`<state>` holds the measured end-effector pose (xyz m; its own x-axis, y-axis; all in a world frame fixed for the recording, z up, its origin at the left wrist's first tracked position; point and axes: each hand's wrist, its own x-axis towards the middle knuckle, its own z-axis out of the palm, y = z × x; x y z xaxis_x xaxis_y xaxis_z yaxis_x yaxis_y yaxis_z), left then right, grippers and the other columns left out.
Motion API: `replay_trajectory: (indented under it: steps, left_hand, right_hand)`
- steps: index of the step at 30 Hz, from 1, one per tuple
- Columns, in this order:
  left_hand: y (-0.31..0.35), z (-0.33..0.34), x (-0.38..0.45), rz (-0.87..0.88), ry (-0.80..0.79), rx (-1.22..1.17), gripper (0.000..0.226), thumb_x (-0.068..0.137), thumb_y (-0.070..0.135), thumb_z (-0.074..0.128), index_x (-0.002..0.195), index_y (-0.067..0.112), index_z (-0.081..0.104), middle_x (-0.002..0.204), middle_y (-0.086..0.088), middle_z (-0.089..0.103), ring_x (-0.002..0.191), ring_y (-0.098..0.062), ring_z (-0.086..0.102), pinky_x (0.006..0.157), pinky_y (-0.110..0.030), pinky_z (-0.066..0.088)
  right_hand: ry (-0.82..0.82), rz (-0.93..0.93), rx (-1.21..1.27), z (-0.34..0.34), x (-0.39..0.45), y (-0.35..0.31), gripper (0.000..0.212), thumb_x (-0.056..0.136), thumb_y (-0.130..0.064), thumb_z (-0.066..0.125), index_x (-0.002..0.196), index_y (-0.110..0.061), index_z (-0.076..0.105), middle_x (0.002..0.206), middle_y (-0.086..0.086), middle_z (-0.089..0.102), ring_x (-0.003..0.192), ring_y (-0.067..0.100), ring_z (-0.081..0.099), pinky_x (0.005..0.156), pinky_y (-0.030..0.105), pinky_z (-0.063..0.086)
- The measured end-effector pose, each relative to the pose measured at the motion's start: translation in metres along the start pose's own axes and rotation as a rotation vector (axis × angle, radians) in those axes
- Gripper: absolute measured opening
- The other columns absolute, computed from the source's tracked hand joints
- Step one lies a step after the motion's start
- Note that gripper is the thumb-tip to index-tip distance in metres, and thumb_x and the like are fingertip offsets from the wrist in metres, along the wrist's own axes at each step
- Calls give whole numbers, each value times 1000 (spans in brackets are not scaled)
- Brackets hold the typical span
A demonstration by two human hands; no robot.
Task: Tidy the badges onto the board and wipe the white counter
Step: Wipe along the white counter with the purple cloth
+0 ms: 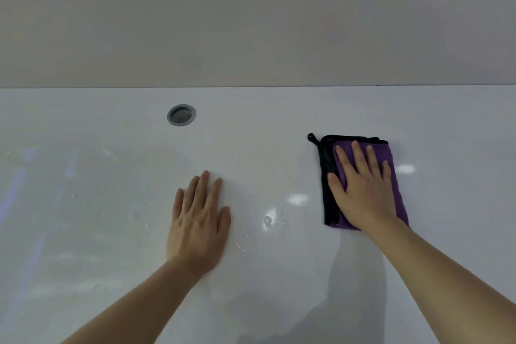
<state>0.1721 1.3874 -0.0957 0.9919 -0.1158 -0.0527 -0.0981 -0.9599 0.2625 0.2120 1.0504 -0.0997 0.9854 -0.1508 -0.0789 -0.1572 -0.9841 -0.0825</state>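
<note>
A folded purple cloth (398,198) with black edging lies on the glossy white counter (83,204) at the right. My right hand (360,190) presses flat on the cloth with straight, spread fingers. To its left, my left hand (198,220) rests palm down on the bare counter, fingers straight. A few water droplets (268,220) sit on the surface between the two hands. No badges or board are in view.
A round grey cable grommet (181,115) is set into the counter near the back, left of centre. A plain pale wall (251,22) rises directly behind the counter's rear edge.
</note>
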Motion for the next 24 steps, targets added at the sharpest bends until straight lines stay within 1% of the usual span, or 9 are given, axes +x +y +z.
replay_trajectory:
  steps: [5,11,16,19,22,24]
  left_hand:
    - [0,1,0,-7,14,16,66,99,48,18,160,22,25,170,-1,11,157,-18,4,127,-41,0]
    - [1,0,-1,-15,31,1,67,98,47,18,159,22,27,169,-2,14,156,-18,6,127,-42,2]
    - [0,2,0,-24,74,-42,64,98,41,20,158,23,33,168,-2,21,156,-18,13,127,-41,5]
    - [-1,5,0,-23,85,-46,61,99,39,21,157,24,32,168,-2,22,155,-18,13,127,-42,6]
    - [-1,6,0,-28,100,-52,60,99,37,24,157,25,32,167,-2,22,155,-17,13,127,-40,6]
    - [-1,7,0,-30,110,-56,59,99,37,25,156,25,33,167,-1,23,155,-16,13,127,-40,6]
  right_hand:
    - [-7,-83,5,6,-18,-27,73,97,-65,10,164,-37,10,173,1,4,159,28,-1,127,55,2]
    - [-39,-228,25,8,-48,-74,72,98,-65,13,164,-37,8,174,0,1,160,27,-3,127,57,4]
    - [-45,-352,75,16,-78,-115,70,99,-61,23,163,-34,19,173,2,8,160,29,0,127,59,6]
    - [-41,-378,73,20,-85,-123,70,99,-61,23,163,-34,19,173,2,7,160,28,-1,127,58,3]
    - [-46,-394,83,20,-83,-119,70,99,-64,20,163,-36,13,174,0,3,160,25,-6,128,55,0]
    - [-45,-398,100,19,-80,-113,71,99,-66,21,163,-37,12,174,-2,3,160,23,-5,128,52,0]
